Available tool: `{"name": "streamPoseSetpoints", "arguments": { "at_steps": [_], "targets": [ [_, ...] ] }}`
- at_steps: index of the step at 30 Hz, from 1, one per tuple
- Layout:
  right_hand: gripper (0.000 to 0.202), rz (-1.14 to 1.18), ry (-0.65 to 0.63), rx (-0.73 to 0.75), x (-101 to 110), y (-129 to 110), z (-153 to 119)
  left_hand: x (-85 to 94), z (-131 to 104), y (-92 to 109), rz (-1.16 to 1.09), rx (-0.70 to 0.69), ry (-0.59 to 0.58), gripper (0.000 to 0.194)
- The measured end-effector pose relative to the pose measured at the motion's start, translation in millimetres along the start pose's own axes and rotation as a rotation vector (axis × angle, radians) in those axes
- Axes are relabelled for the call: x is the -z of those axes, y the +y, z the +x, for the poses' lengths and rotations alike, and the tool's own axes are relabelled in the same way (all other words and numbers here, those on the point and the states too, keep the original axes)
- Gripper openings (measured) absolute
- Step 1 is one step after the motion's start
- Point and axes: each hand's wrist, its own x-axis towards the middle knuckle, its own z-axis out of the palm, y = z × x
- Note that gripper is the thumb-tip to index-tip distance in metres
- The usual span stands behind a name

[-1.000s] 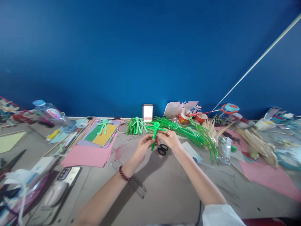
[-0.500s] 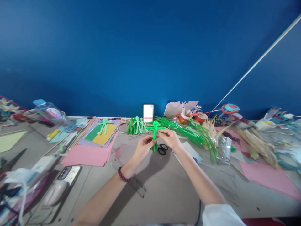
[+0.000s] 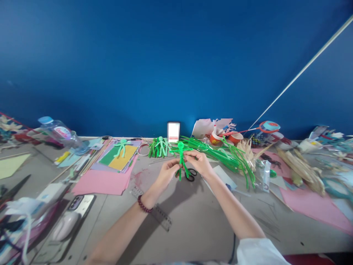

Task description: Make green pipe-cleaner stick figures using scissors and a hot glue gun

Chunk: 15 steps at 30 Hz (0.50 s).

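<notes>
Between my hands, above the table, is a bright green pipe-cleaner figure (image 3: 181, 156) with a round head, arms out and legs apart. My left hand (image 3: 168, 172) is closed on its lower body and a leg. From the other side my right hand (image 3: 199, 162) pinches it near the upper body and arm. Black-handled scissors (image 3: 191, 175) lie on the table just behind the figure's legs. More green figures (image 3: 160, 147) are bunched beyond my left hand, and loose green pipe cleaners (image 3: 212, 152) lie beyond my right.
A clear ruler (image 3: 162, 218) lies under my left forearm. Pink paper (image 3: 100, 183) and another pale green figure (image 3: 120, 148) on coloured sheets are to the left. A phone (image 3: 79, 206), a mouse (image 3: 66, 226) and a bottle (image 3: 59, 130) stand further left. Dried husks (image 3: 303, 165) are at right.
The figure's legs have spread from close together to apart, one now reaching over the scissors' handles. Its head has shifted slightly left; both hands stay nearly in place.
</notes>
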Motion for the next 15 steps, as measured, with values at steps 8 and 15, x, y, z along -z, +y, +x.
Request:
{"name": "streamPoseSetpoints", "arguments": {
  "at_steps": [8,15],
  "targets": [
    [0.015,-0.027,-0.002,0.026,0.4,-1.1,0.1,-0.4,-1.2,1.9,0.035,-0.031,-0.017,0.015],
    [0.019,-0.073,0.004,0.033,-2.2,-5.1,-3.2,5.6,4.9,-4.8,0.087,-0.104,0.029,0.019]
  ]
}}
